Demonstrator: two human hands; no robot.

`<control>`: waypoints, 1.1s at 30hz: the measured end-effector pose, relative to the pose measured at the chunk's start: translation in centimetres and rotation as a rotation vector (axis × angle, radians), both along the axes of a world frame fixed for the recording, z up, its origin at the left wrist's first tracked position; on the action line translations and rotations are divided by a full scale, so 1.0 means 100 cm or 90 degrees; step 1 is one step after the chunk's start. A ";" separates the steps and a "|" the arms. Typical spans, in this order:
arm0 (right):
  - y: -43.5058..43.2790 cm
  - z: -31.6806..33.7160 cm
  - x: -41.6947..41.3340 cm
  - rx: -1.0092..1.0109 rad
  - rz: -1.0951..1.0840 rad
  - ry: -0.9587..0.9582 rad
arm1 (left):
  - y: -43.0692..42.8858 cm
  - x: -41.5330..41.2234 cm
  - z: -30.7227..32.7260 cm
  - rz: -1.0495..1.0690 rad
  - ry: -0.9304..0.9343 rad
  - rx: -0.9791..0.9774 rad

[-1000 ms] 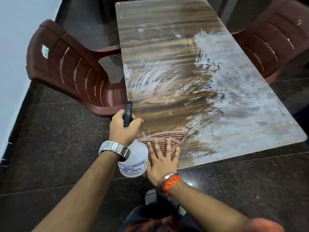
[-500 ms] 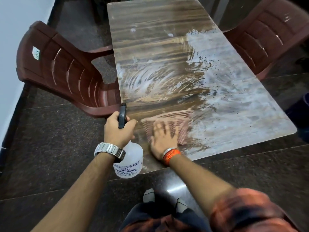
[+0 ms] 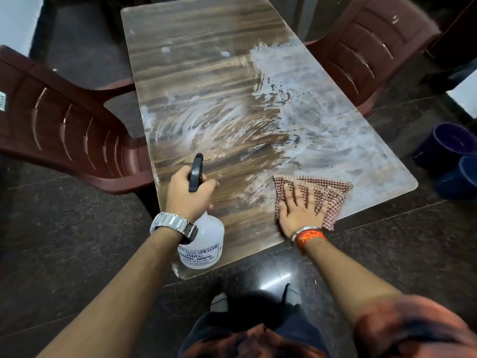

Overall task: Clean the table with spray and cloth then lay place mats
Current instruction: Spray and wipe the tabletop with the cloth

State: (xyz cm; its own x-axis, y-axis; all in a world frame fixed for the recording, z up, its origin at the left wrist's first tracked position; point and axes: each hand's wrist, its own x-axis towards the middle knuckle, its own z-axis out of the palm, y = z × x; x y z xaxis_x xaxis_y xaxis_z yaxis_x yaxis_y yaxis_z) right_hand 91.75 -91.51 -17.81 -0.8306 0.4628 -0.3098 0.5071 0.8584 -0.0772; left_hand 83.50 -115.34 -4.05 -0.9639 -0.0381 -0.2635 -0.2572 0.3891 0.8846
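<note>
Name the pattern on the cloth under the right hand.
Small red-and-white check on the cloth, head view.

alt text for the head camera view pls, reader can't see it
A person's right hand presses a checked cloth flat on a wooden table smeared with white streaks, near its right corner, while the left hand grips a clear spray bottle at the near edge. A brown plastic chair stands at each long side.

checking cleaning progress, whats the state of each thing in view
table: partly wiped, white streaks on middle and right
cloth: spread flat on table near corner
spray bottle: upright, gripped at the neck
left hand: grips spray bottle
right hand: flat, presses cloth
chairs: standing at both long sides
</note>
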 end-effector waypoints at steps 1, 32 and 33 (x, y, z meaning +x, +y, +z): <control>-0.012 0.002 -0.002 0.006 0.022 0.003 | 0.010 0.001 -0.001 0.000 -0.004 -0.002; 0.248 -0.018 0.020 -0.004 0.182 0.060 | 0.225 -0.019 0.014 -0.018 0.029 -0.032; 0.280 -0.016 0.014 0.008 0.085 0.015 | 0.229 -0.022 0.015 -0.028 0.033 -0.036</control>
